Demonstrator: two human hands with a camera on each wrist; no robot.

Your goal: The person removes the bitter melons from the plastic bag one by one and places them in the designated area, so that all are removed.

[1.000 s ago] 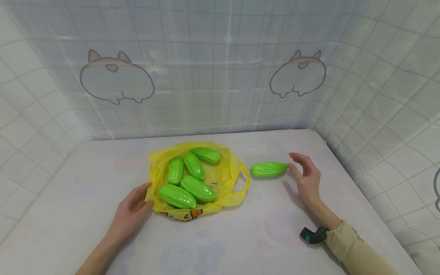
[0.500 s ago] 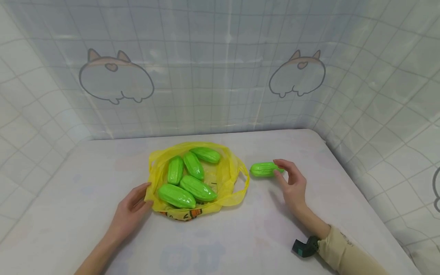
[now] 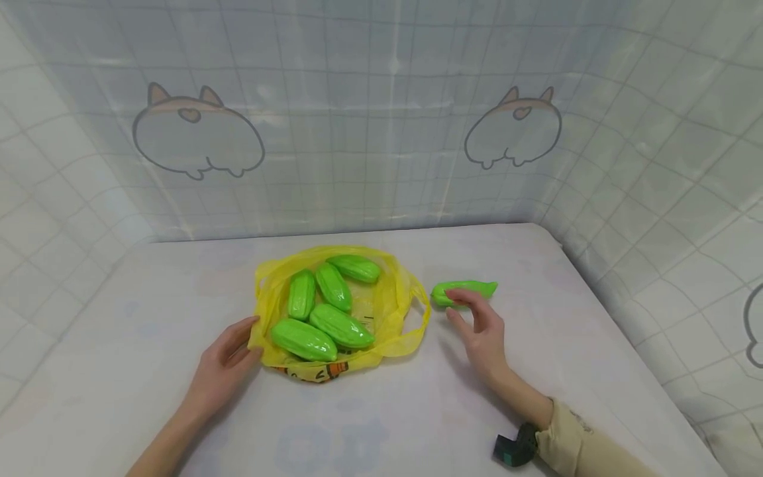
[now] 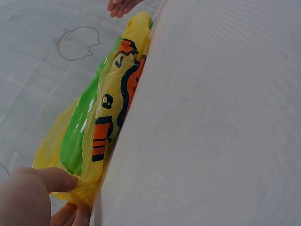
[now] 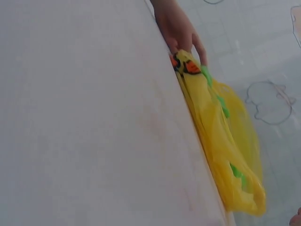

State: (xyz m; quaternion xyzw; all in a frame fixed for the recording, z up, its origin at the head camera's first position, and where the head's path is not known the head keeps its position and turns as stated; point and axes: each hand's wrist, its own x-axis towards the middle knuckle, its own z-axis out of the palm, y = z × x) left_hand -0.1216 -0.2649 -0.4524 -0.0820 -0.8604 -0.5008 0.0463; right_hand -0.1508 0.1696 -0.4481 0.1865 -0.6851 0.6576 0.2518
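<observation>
A yellow plastic bag lies on the table with its mouth spread wide, holding several shiny green bitter melons. At its left edge, my left hand grips the bag between thumb and fingers; the left wrist view shows the thumb on the plastic. Another bitter melon lies on the table, right of the bag's handle. My right hand is in front of that melon, fingers loosely bent and apart from the thumb. The index finger overlaps the melon in the head view; I cannot tell whether they touch.
A white-covered table carries everything. Behind it stands a tiled-pattern curtain with cartoon animal drawings, and similar sheets close in both sides. A black device sits on the right wrist by a beige sleeve.
My right hand has moved left along the loose melon, from its pointed tip towards its blunt end near the bag. The left hand keeps its place at the bag. The melon stays put.
</observation>
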